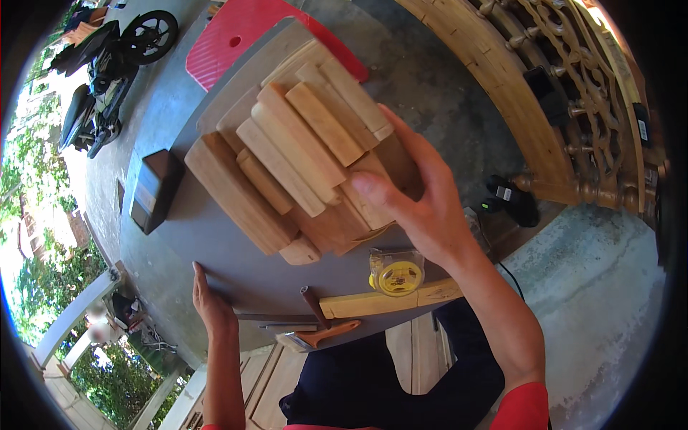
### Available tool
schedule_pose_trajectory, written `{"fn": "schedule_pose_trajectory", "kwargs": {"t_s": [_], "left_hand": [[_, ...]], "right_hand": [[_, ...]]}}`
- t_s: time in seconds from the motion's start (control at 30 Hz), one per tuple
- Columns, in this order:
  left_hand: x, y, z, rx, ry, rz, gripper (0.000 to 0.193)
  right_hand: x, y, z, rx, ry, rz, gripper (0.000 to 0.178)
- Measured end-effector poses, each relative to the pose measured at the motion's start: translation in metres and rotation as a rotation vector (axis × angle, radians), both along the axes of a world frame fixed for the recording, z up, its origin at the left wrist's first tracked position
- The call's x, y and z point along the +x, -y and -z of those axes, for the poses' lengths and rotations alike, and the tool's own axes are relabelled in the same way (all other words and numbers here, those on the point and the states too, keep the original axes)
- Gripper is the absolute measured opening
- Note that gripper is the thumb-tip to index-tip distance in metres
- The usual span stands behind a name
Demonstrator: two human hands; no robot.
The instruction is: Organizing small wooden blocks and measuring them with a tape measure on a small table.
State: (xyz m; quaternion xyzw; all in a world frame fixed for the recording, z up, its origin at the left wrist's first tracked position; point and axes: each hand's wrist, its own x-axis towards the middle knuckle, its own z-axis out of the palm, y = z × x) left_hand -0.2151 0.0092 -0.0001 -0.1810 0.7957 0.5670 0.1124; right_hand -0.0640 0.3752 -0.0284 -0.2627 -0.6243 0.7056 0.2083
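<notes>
A pile of pale wooden blocks (297,132), mostly long bars lying side by side, rests on the dark grey tabletop (258,287) in front of me. My right hand (426,204) is closed round the near right corner of the pile, thumb on top of a block and fingers along its far side. What lies under the palm is hidden. At the table's left edge is my left hand (213,304), its fingers stretched out and nothing in it. A yellow tape measure (399,276) in a clear case sits just below my right hand.
A dark block (154,190) stands at the table's left. Near my lap lie an orange-handled brush (330,334), a brown rod (314,307) and a wooden strip (387,301). A red plastic seat (229,36), carved wooden furniture (502,64) and a motorcycle (107,86) are beyond.
</notes>
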Motion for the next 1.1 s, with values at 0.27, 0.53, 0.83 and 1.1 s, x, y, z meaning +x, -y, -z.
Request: {"fn": "schedule_pose_trajectory", "kwargs": {"t_s": [0.27, 0.53, 0.83, 1.1], "left_hand": [[0.003, -0.002, -0.005, 0.015, -0.040, 0.022, 0.046], [0.008, 0.001, -0.009, -0.004, -0.067, 0.062, 0.044], [0.000, 0.005, -0.005, -0.030, -0.053, 0.080, 0.044], [-0.004, 0.003, 0.001, -0.032, -0.067, 0.114, 0.041]], "right_hand": [[0.012, 0.009, -0.008, -0.043, -0.015, 0.007, 0.088], [0.024, 0.019, -0.011, -0.064, -0.016, 0.022, 0.084], [0.028, 0.038, -0.001, -0.064, 0.002, 0.080, 0.085], [0.039, 0.041, -0.008, -0.116, 0.059, 0.072, 0.083]]}}
